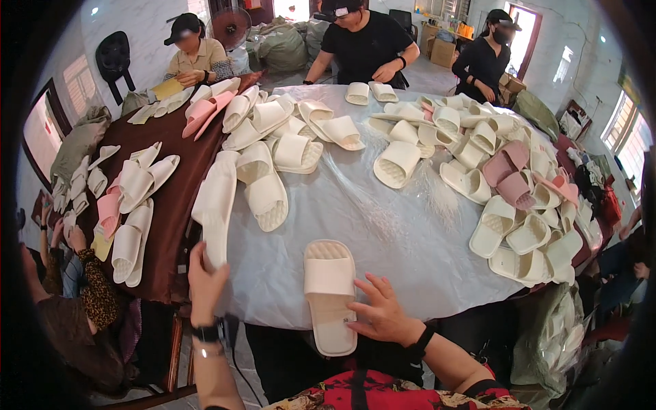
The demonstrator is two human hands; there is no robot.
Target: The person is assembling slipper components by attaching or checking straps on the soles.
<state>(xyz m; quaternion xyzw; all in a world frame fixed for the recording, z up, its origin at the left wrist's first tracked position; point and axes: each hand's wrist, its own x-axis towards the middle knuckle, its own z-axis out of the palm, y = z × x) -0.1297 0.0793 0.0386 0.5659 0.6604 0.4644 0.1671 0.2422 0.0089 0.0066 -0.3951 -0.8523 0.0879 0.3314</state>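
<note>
My left hand grips the near end of a white slipper, which is turned partly on its side at the table's left edge. Fingers and thumb lie on either side of that end. In front of me a white slipper lies sole down with its heel jutting past the table's near edge. My right hand is open beside it, fingers spread, the fingertips at the slipper's right side near the heel. Several white slippers lie in a loose cluster beyond my left hand.
A heap of white slippers, with a few pink ones, covers the table's right side. Plastic sheeting covers the table. More slippers lie on a brown cloth at left. Several people work around. A clear bag hangs at lower right.
</note>
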